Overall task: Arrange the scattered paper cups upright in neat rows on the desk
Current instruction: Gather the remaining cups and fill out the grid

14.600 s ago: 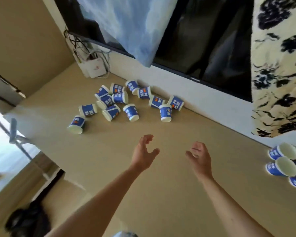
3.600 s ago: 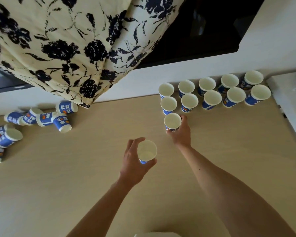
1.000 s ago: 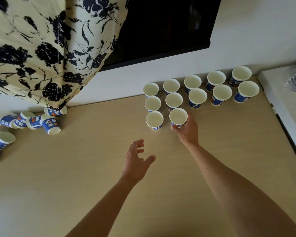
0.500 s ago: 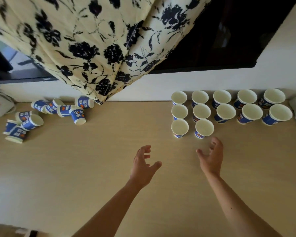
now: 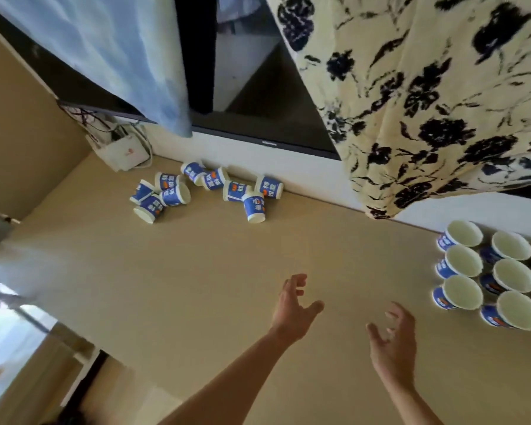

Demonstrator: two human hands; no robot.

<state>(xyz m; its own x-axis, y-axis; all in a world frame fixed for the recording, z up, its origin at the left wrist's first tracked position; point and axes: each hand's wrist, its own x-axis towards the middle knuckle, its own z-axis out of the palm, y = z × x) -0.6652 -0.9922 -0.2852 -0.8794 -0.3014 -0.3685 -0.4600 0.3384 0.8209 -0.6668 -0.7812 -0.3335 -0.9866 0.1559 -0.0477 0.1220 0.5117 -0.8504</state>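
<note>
Fingers [image 5: 295,285] of left hand [image 5: 292,308] and right hand [image 5: 393,342] spread apart, empty, after releasing last cup. View swung left: upright rows [image 5: 488,271] now at right edge; toppled cups [image 5: 203,188] by wall next, surface [image 5: 196,286] between.

Desk [image 5: 215,286]: tipped cups [image 5: 253,206], upright cups [image 5: 463,261], maybe router [image 5: 120,154].

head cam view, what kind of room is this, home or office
Probably a home room, not certain: a dark wall-mounted screen draped with a floral cloth, a white router with loose cables in the corner, and a plain wooden desk.
</note>
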